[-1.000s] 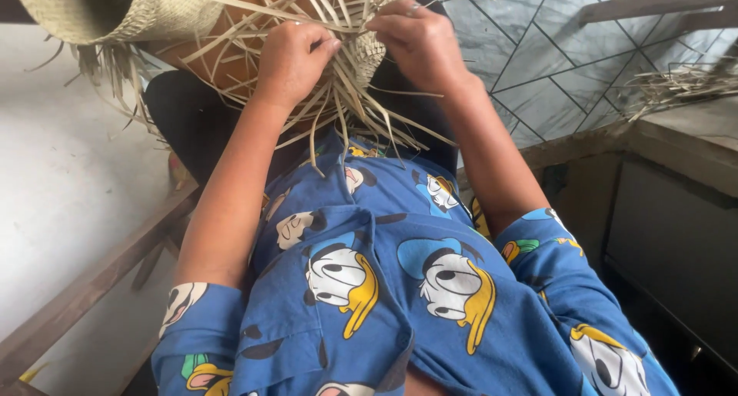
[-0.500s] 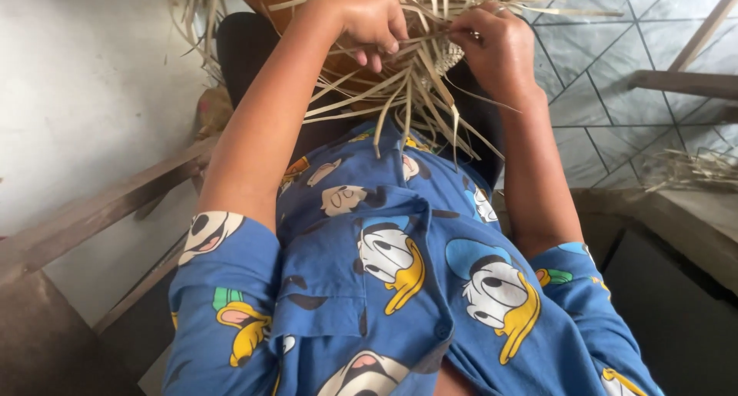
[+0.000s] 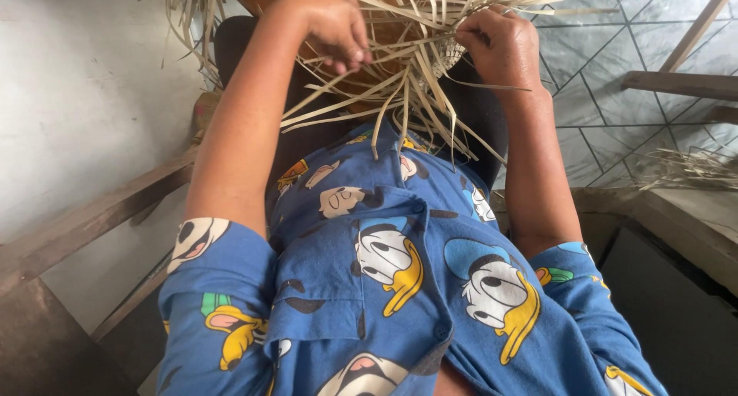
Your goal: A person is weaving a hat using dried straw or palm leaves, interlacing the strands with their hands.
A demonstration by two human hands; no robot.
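While the loose straw strips (image 3: 400, 96) are fanning down over the blue cartoon-print shirt (image 3: 400, 273), the left hand (image 3: 327, 27) is hanging curled above them, its fingertips (image 3: 346, 58) pointing down and just touching a few strands without clearly pinching any. The right hand (image 3: 503, 46) is clenching around the woven edge of the straw piece (image 3: 442, 54), which is sitting between the two hands, close against the right hand's bent fingers (image 3: 477, 38).

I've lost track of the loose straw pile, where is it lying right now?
In the head view, the loose straw pile lies at the far right on the ledge, beside the tiled wall, apart from both hands.
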